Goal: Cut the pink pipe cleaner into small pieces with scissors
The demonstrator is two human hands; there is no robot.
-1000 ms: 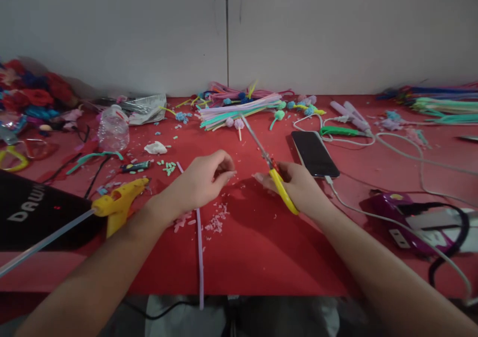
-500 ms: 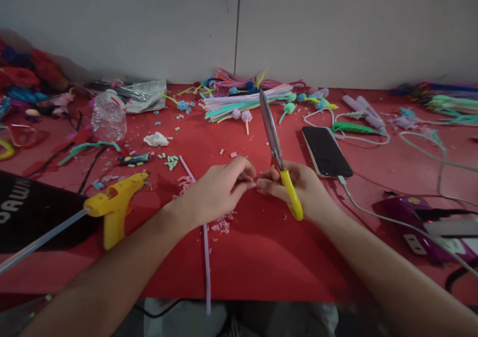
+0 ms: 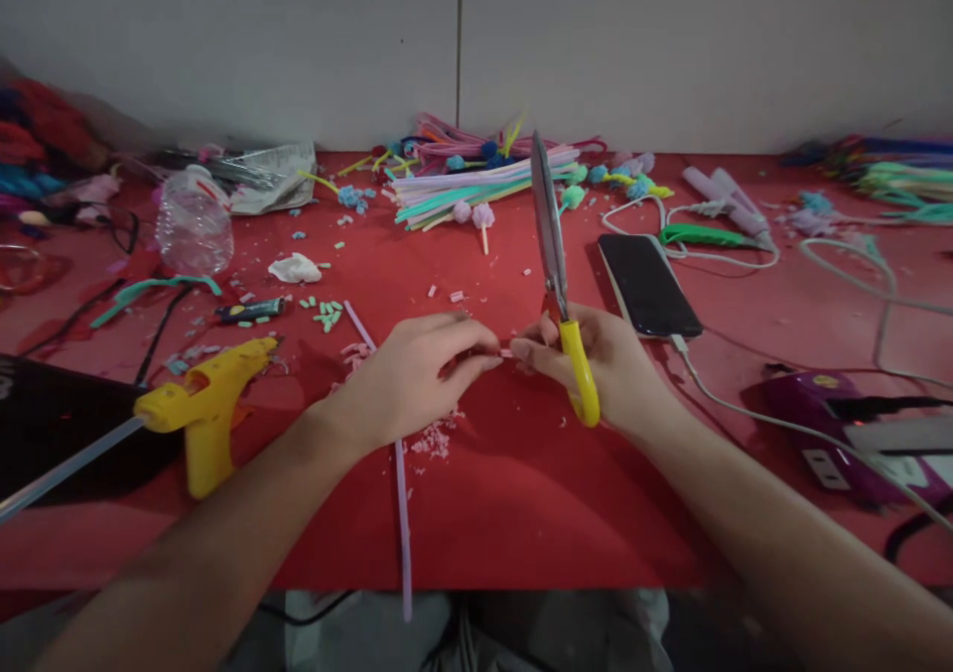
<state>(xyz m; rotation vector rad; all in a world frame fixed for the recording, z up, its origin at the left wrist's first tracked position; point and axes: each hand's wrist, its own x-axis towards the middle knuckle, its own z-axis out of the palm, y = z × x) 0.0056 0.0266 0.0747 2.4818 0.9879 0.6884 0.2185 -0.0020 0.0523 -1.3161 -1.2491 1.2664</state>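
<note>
Between the fingertips of both hands is a small pink piece [image 3: 505, 352]. My left hand [image 3: 417, 369] pinches its left end with thumb and forefinger. My right hand [image 3: 596, 354] pinches the other end and also holds yellow-handled scissors [image 3: 580, 374], blades closed and pointing away toward the wall. A lilac pipe cleaner [image 3: 403, 523] runs partly under my left hand and past the table's front edge. Pink fluff crumbs [image 3: 433, 438] lie beside it.
A yellow glue gun [image 3: 208, 404], a clear bottle [image 3: 195, 223] and small green pieces [image 3: 326, 315] are left. Pipe cleaners [image 3: 476, 191] lie at the back. A phone [image 3: 649, 285] on a cable and a purple power strip [image 3: 834, 434] are right.
My hands have drawn slightly apart, and the small pink piece now shows between them. The scissors stand a little more upright. The whole view has shifted slightly.
</note>
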